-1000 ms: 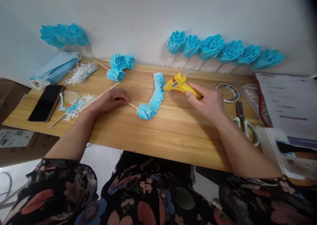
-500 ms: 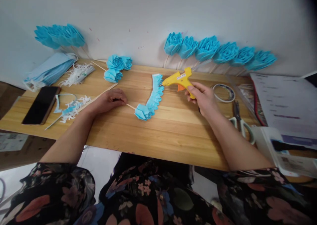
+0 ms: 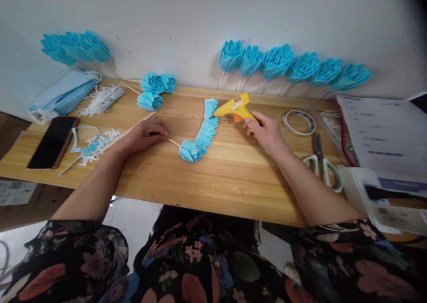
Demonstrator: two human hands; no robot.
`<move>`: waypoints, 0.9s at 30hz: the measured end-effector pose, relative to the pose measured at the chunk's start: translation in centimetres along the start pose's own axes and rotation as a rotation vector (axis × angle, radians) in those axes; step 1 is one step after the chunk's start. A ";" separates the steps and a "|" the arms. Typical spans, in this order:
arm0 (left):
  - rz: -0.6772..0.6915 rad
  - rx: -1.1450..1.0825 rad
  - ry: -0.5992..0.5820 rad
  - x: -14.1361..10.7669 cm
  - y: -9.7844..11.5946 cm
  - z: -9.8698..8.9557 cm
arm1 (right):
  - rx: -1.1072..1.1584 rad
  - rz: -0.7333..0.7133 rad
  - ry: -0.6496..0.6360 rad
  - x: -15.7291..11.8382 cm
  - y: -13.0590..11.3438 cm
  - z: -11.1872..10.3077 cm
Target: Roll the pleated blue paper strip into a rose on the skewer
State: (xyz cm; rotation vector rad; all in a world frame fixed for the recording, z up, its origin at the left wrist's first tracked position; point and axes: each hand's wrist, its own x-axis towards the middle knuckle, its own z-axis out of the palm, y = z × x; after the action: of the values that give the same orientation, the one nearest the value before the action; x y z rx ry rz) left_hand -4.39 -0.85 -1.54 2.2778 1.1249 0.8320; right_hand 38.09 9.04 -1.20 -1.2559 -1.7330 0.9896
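Between the fingers of my left hand (image 3: 154, 133) is a thin wooden stick (image 3: 174, 142). At the stick's far end sits a partly rolled blue flower (image 3: 190, 150). From the flower a pleated blue strip (image 3: 207, 127) curves away and up across the table, its far end flat and pale. My right hand (image 3: 263, 132) grips a yellow hot glue gun (image 3: 235, 108) with an orange trigger. The gun's nozzle points left and meets the strip near its upper part; whether glue is coming out is too small to tell.
Finished blue flowers on sticks (image 3: 278, 62) lean on the wall; others (image 3: 151, 83) lie at the back. Left are folded face masks (image 3: 66, 92), white ear loops (image 3: 103, 99), a phone (image 3: 52, 143) and scraps (image 3: 95, 148). Right are tape (image 3: 299, 122), scissors (image 3: 323, 163), papers (image 3: 383, 129).
My right hand has moved the glue gun slightly left, its nozzle shifting from the strip's pleated edge further onto the strip. My left hand keeps its hold on the stick.
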 end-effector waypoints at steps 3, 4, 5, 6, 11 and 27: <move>-0.002 -0.003 0.011 0.0 0.0 0.0 | 0.077 0.076 0.003 0.0 -0.3 0.1; -0.007 0.000 0.015 0.0 0.0 0.0 | 0.112 0.104 0.009 -0.1 -0.4 0.2; -0.013 0.003 0.016 0.0 0.0 -0.1 | 0.148 0.130 0.018 -0.1 -0.6 0.2; -0.021 0.003 0.014 0.0 0.0 -0.1 | 0.183 0.151 0.026 -0.1 -0.8 0.2; -0.055 -0.011 -0.003 0.0 0.0 -0.3 | 0.303 0.200 0.044 -0.1 -1.4 0.1; -0.046 -0.030 0.000 0.0 0.2 -0.3 | 0.123 0.082 0.072 -0.2 -0.7 0.0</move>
State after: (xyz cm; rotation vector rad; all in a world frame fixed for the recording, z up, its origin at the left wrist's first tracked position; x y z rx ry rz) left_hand -4.50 -0.90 -1.23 2.2196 1.1527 0.8253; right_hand 37.84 8.72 -0.58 -1.2762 -1.5529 1.0689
